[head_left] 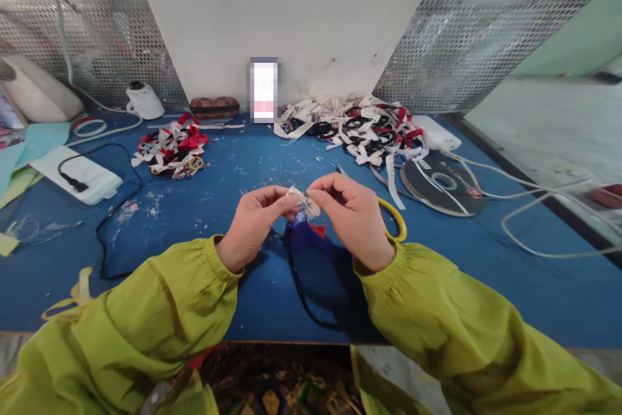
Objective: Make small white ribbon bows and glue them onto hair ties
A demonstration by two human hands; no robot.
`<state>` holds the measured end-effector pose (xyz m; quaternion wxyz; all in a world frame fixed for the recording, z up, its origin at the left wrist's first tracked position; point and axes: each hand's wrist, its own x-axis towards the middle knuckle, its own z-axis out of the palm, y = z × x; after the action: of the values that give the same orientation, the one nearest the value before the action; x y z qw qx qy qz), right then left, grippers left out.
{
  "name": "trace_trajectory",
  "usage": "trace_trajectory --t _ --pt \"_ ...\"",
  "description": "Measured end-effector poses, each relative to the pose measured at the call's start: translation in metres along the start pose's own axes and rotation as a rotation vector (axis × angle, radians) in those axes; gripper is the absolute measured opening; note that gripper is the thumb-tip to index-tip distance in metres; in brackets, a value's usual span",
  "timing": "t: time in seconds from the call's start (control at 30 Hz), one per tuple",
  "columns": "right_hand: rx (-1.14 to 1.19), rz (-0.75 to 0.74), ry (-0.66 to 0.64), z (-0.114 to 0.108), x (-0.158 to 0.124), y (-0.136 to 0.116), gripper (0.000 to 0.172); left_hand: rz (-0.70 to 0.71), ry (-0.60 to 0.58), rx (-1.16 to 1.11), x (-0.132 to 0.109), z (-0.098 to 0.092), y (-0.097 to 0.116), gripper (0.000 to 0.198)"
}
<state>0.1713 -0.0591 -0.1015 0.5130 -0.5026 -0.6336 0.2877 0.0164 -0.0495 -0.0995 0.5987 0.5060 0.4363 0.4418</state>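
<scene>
My left hand (255, 222) and my right hand (354, 219) meet over the middle of the blue table, fingers pinched. Between them is a small whitish piece of printed ribbon (307, 204), partly covered by the fingertips; both hands grip it. Just below lies a blue glue gun (307, 238) with a red trigger, its black cord curving toward the front edge. Beside my right hand shows the yellow handle of a pair of scissors (401, 226); the hand hides part of them.
Piles of ribbon pieces in white, red and black lie at the left (172, 148) and back right (359, 127). A black ribbon reel (440, 185) rests at the right near white cables. A phone (264, 90), a checked case (214, 107) and a white power strip (80, 172) are also there.
</scene>
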Motion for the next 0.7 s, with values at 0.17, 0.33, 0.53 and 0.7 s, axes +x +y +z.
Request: trace_trajectory --t 0.17,0.33,0.53,0.7 --pt "-0.015 -0.099 -0.012 0.0004 0.0008 0.0007 0.009 0.036 0.086 0.06 0.0018 -0.0005 -0.0006 0.02" --pt "-0.054 -0.152 -0.014 0.0021 0.0007 0.0027 0.011 0.121 0.1 0.233 -0.0005 0.0002 0.0026 0.018" --pt "-0.016 -0.124 -0.037 0.0044 0.0009 0.0064 0.01 0.239 0.082 0.461 -0.0034 -0.0005 -0.0023 0.02" --pt "0.002 -0.054 -0.05 0.0056 0.0017 0.0089 0.008 0.287 0.088 0.473 -0.0033 -0.0015 -0.0051 0.021"
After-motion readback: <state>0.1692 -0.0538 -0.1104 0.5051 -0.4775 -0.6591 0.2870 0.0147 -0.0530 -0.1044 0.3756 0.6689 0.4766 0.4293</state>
